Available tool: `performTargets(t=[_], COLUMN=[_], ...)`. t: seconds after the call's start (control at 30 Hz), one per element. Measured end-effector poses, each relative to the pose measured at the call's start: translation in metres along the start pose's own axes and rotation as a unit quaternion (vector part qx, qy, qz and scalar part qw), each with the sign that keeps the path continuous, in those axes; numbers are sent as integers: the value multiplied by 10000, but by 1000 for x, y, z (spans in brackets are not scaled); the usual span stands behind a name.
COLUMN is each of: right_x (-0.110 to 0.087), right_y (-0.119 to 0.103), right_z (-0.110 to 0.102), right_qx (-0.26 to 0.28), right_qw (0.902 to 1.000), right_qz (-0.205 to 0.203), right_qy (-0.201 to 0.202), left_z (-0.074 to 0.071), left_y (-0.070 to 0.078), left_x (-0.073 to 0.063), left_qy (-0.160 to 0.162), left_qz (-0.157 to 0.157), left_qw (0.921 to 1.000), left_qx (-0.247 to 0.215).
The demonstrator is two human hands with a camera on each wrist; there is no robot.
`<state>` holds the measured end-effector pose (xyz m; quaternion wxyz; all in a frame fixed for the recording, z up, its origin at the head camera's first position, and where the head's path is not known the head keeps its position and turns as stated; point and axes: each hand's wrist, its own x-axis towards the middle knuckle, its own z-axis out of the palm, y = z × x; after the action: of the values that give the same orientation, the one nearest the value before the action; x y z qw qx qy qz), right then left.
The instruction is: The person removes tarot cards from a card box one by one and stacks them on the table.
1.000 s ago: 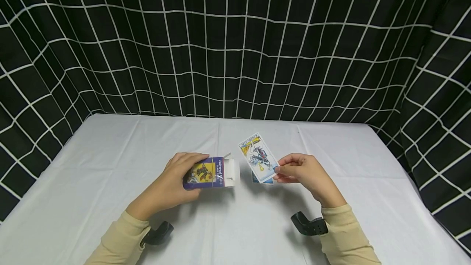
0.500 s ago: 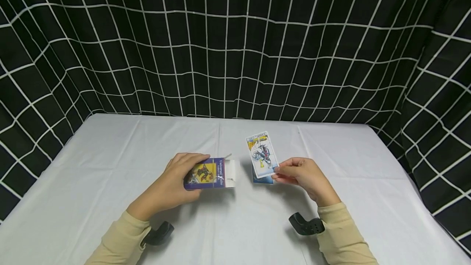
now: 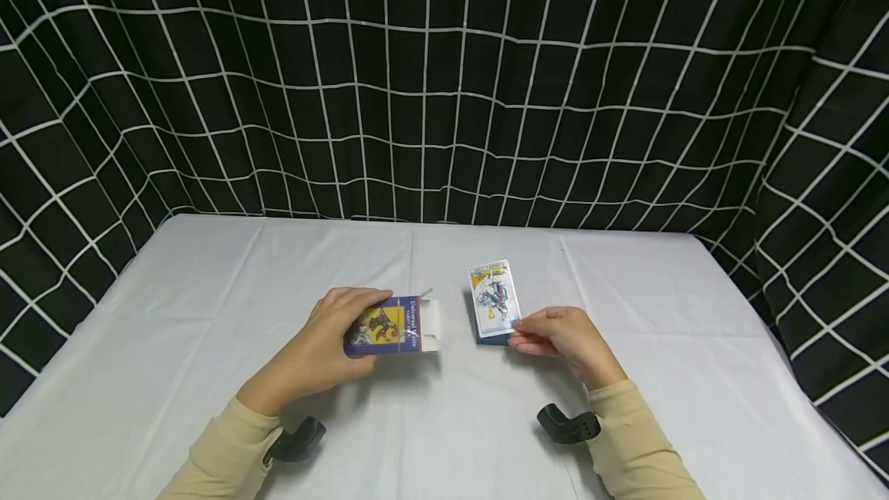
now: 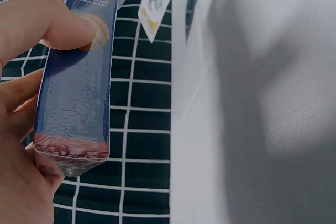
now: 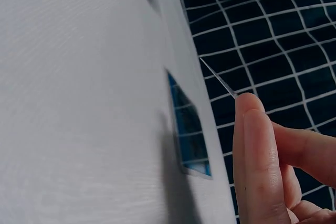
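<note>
My left hand grips a purple tarot card box with a yellow picture on its front and its white flap end pointing right. In the left wrist view the thumb presses on the box's blue narrow side. Between thumb and fingers, my right hand pinches the lower right corner of a tarot card with a horse and rider on it. That card shows edge-on in the right wrist view as a thin card edge. Below it a blue glossy card lies on the table, mostly covered in the head view.
A white cloth covers the table. Black curtains with a white grid stand behind it and at both sides. A black wrist camera mount sits at the left wrist, and another mount at the right.
The right hand has shifted a little left and toward the person. Its card has turned from a slant to nearly straight, and overlaps more of the blue card. The left hand stays put.
</note>
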<state>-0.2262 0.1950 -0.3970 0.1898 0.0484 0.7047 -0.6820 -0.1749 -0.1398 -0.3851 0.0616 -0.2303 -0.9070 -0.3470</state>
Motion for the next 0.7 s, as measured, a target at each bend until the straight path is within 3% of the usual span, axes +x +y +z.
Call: performTargets(t=[0.23,0.7], right_x=[7,11], right_y=[9,17], right_z=[0,0], right_qx=[232,193], right_qw=[9995,9987], right_qz=[231,461], right_qy=[5,20], left_z=[1,1], left_y=[0,-1], left_x=[-1,-1], left_qy=[-20,-5], left_qz=[3,52], left_qw=[10000,10000], left_qx=[-23,0])
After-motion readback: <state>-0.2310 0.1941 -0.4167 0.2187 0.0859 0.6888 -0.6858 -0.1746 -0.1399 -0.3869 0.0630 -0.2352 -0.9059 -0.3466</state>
